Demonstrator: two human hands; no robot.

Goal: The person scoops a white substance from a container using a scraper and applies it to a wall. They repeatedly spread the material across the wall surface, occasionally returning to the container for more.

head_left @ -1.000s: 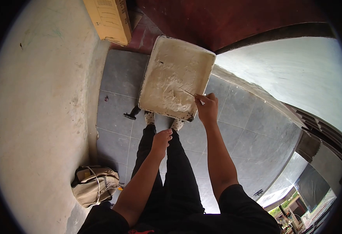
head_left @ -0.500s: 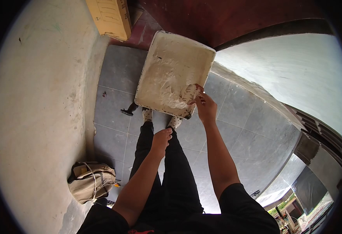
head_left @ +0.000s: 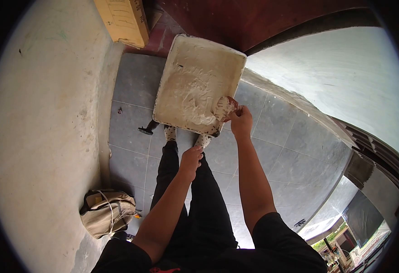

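In the head view, my right hand (head_left: pixel 241 119) pinches a reddish-brown flat piece (head_left: pixel 225 108) smeared with streaks of white paste; its exact kind I cannot tell. The piece hangs over the near right part of a large off-white tray (head_left: pixel 171 59) with a dark, chipped rim. White paste (head_left: pixel 198 91) lies spread in uneven ridges across the tray's bottom. My left hand (head_left: pixel 192 161) is closed, fingers curled, over my knee, with nothing visible in it. The tray's near edge overlaps my patterned socks (head_left: pixel 170 132).
A black T-shaped thing (head_left: pixel 146 130) shows by the tray's near left corner. The floor has grey tiles (head_left: pixel 129 120). A cardboard box (head_left: pixel 124 20) stands beyond, left of a dark red surface (head_left: pixel 272 20). A beige backpack (head_left: pixel 106 211) leans on the left wall (head_left: pixel 49 118).
The piece in my right hand has turned, showing more of its white-streaked face, and my right wrist has shifted slightly. The paste under it looks a little reshaped. My left hand stays at my knee.
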